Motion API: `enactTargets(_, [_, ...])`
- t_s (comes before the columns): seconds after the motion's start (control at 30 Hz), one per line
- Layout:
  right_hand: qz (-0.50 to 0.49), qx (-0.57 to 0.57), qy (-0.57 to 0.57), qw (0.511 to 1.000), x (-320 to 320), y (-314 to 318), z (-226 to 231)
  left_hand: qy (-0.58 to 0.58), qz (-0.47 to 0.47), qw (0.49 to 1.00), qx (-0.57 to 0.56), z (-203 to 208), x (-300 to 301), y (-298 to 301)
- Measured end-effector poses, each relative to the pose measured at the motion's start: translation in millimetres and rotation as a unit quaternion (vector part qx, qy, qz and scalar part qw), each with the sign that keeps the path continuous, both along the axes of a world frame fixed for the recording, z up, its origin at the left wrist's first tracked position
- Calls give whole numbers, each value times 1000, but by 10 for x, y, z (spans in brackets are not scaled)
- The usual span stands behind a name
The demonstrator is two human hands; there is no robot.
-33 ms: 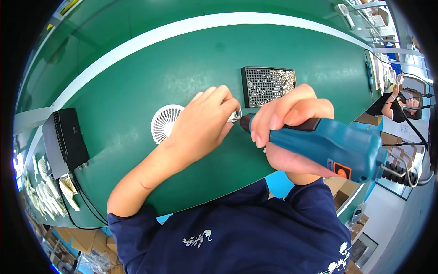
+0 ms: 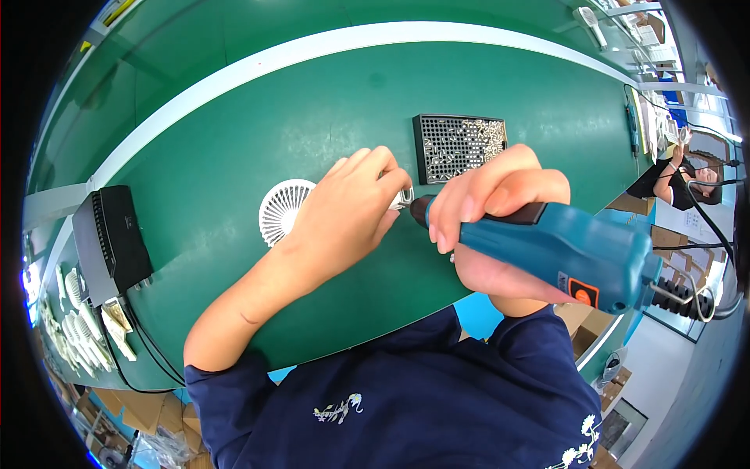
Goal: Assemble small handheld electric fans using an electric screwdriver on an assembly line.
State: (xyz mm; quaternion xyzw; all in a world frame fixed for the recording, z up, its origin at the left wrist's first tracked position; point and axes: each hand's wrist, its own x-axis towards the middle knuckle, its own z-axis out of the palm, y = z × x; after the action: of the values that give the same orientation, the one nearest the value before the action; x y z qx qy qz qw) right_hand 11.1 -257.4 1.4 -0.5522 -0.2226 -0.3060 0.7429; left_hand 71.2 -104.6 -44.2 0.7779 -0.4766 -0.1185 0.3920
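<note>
My left hand [image 2: 348, 203] is closed around a white handheld fan [image 2: 283, 209] and covers most of its body. The fan's round slatted head shows to the left of the hand, and its pale end pokes out by the fingertips. A teal electric screwdriver [image 2: 582, 246] lies in the grip of my right hand [image 2: 500, 191], fingers wrapped round its dark front part. Its dark nose meets the fan's end beside my left fingertips; the bit and any screw there are too small to make out. Just beyond my right hand is a black perforated tray [image 2: 423, 152] with many small metal screws.
Everything rests on a green bench [image 2: 344, 94] crossed by a white strip [image 2: 375, 33]. At the left stand a black box [image 2: 121, 238] with cables and a pile of white fan parts [image 2: 82, 336]. A cord trails from the screwdriver. Another person [image 2: 680, 176] sits at the far right.
</note>
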Motion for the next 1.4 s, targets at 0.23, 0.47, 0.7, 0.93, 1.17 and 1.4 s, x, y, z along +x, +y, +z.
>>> enactTargets(0.23, [46, 93, -20, 994, -8, -398, 319, 4, 13, 1000, 9, 59, 19, 35])
enactTargets(0.47, [-44, 368, 58, 927, 33, -1371, -222, -130, 24, 982, 132, 227, -1, 108])
enactTargets(0.7, [87, 614, 19, 784, -91, -1971, -588, -186, -6, 962, 201, 453, 114, 203])
enactTargets(0.93, [174, 658, 45, 732, -56, -1905, -696, -440, -47, 884, 152, 203, 1774, 0])
enactTargets(1.17, [127, 645, 99, 747, 27, -1728, -859, -441, 167, 876, 98, -90, 2303, 13])
enactTargets(1.4, [121, 657, 67, 741, 20, -1882, -898, -285, 337, 895, 55, -513, 1449, 428])
